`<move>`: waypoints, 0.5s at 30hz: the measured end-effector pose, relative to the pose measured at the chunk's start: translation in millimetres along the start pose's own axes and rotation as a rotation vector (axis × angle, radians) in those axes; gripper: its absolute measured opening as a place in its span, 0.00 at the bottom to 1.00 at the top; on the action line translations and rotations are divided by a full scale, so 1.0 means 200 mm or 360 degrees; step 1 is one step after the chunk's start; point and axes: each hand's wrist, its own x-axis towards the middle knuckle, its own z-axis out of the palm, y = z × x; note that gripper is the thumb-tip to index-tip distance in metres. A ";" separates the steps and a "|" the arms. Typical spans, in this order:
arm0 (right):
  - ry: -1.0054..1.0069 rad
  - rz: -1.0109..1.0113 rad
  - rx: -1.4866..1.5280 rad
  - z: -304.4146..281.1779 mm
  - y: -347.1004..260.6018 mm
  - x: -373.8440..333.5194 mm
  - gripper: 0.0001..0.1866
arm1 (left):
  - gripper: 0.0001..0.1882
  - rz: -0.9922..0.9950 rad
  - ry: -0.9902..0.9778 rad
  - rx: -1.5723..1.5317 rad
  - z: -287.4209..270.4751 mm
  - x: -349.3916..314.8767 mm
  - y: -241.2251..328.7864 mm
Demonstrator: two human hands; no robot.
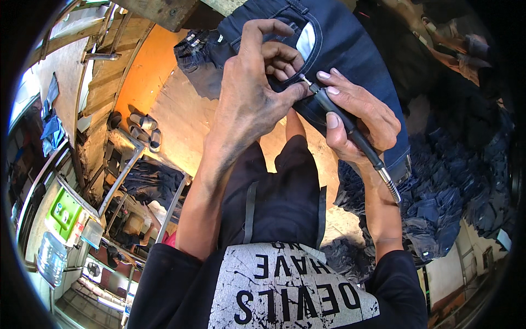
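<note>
Dark blue jeans (356,46) are spread out in front of me, with white pocket lining (307,41) showing at the curved pocket opening. My left hand (255,82) pinches the cloth at the pocket edge between thumb and curled fingers, its index finger raised. In my right hand (368,112) is a slim black rotary tool handpiece (349,125), held like a pen. A coiled metal sleeve is at its rear end. The thin metal tip touches or nearly touches the pocket's seam beside my left thumb; which one, I cannot tell.
A big heap of dark denim garments (433,189) lies to my right. More dark cloth (197,55) sits beyond my left hand. Sandals (143,120) rest on the wooden floor at left, near a metal frame (121,175). Another person's limbs (455,55) show at upper right.
</note>
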 end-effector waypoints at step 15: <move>-0.0019 0.0041 -0.0039 -0.01 0.01 -0.01 0.13 | 0.43 -0.0033 -0.0016 -0.0154 0.01 0.00 -0.03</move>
